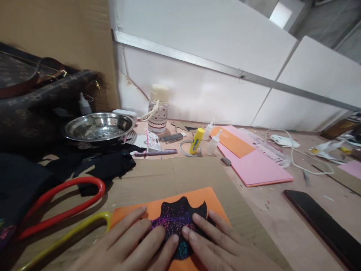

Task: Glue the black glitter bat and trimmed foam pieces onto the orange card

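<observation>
A black cutout with purple, pink and teal glitter (183,210) lies on an orange sheet (208,195), which rests on brown cardboard (158,175). My left hand (132,241) is spread flat, its fingertips on the cutout's left part and on the orange sheet. On the cutout's right part lie the fingertips of my right hand (220,241), fingers stretched out. Neither hand is wrapped round anything. Part of the cutout is hidden under the fingers.
Red-handled scissors (64,184), a yellow handle (70,237) and black fabric (104,165) lie left. Behind are a metal bowl (101,126), jar (158,113), glue stick (196,141) and glue bottles (213,145). Pink sheets (254,169) and a phone (324,229) sit right.
</observation>
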A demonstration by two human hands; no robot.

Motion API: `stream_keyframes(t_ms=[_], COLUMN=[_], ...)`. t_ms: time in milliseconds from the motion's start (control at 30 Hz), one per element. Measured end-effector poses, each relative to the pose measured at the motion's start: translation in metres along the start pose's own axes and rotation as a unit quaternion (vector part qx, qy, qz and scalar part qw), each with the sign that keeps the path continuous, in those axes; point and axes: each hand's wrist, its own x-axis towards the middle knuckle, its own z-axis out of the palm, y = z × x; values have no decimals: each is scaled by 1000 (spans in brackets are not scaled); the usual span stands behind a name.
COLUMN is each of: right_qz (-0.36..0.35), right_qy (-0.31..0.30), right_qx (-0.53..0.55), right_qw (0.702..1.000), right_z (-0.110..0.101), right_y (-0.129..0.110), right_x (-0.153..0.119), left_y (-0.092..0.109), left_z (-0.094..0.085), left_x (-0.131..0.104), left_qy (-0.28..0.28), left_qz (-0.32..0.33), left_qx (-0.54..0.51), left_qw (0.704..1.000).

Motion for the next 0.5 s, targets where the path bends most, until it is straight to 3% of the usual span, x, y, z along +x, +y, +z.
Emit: stream_keyframes(t_ms=[100,233,367,500], right_qz=[-4,-20,-24,-4], right_qy=[-12,-6,2,-1], right_qx=[-30,-45,-45,-39], right_qw=[999,999,999,999], right_z=[3,-2,-7,-5], right_y=[-1,0,2,0], right_x=[4,10,14,13], left_y=[-1,0,1,-3], left_z=[-2,-5,-6,-9], left_x=[14,22,23,21], left_qy=[-78,-104,-108,-47], left_qz=[-5,-11,-13,2], left_qx=[15,6,6,6], left_qw=[997,995,994,999])
